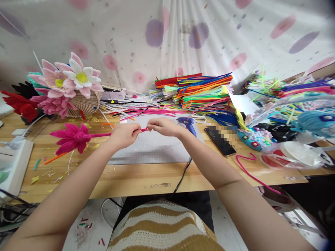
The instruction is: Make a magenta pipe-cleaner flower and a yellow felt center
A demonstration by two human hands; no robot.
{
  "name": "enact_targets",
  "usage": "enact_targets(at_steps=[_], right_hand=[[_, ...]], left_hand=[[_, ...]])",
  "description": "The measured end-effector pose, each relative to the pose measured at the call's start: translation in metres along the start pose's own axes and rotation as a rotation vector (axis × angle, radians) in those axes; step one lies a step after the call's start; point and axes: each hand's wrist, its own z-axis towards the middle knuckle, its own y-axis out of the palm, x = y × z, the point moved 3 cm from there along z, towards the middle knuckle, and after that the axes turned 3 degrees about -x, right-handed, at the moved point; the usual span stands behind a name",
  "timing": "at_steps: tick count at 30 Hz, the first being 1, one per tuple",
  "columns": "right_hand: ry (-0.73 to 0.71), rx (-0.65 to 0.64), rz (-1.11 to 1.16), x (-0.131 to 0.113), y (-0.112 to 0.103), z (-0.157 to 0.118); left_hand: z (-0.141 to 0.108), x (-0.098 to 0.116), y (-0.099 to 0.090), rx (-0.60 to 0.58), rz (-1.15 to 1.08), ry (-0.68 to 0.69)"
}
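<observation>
A magenta fuzzy flower (72, 137) lies sideways at the left, its stem running right into my left hand (126, 135). The fingers of that hand are closed round the stem. My right hand (162, 127) pinches the stem's far end, a short way to the right. A small stretch of magenta stem shows between the two hands. Both hands are above the grey cutting mat (151, 153). Just right of my right hand, a blue glue gun (187, 123) rests on the mat.
Bundles of coloured pipe cleaners (204, 90) are stacked at the back. Finished flowers (78, 76) stand back left, beside a white power strip (17, 167). A black phone (220, 140), a loose magenta pipe cleaner (251, 170) and a blue fuzzy piece (315, 122) lie to the right.
</observation>
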Motion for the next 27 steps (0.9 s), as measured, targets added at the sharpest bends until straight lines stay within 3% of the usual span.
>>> enact_targets(at_steps=[2, 5, 10, 13, 16, 19, 23, 27], right_hand=[[-0.009, 0.019, 0.032, 0.007, -0.007, 0.008], [-0.001, -0.024, 0.189, 0.018, 0.005, 0.013], [0.091, -0.086, 0.274, 0.016, 0.032, -0.005], [0.039, -0.055, 0.152, 0.006, 0.02, -0.012], [-0.003, 0.013, 0.014, 0.005, -0.003, -0.004], [-0.012, 0.031, 0.071, 0.014, -0.009, 0.007], [0.098, -0.035, 0.23, 0.023, 0.021, 0.006], [0.132, -0.04, 0.191, 0.016, 0.038, -0.011]], left_hand=[[0.0, 0.004, 0.0, -0.018, -0.059, 0.085], [-0.001, 0.006, -0.002, 0.003, -0.157, 0.146], [-0.001, 0.002, -0.001, 0.104, -0.08, 0.023], [0.0, 0.002, 0.001, 0.097, 0.04, -0.021], [0.001, 0.004, 0.001, 0.053, 0.069, 0.043], [-0.001, 0.006, -0.001, 0.056, -0.018, 0.112], [-0.004, 0.004, -0.001, 0.089, -0.109, 0.087], [-0.003, 0.001, 0.003, 0.139, 0.004, -0.035]])
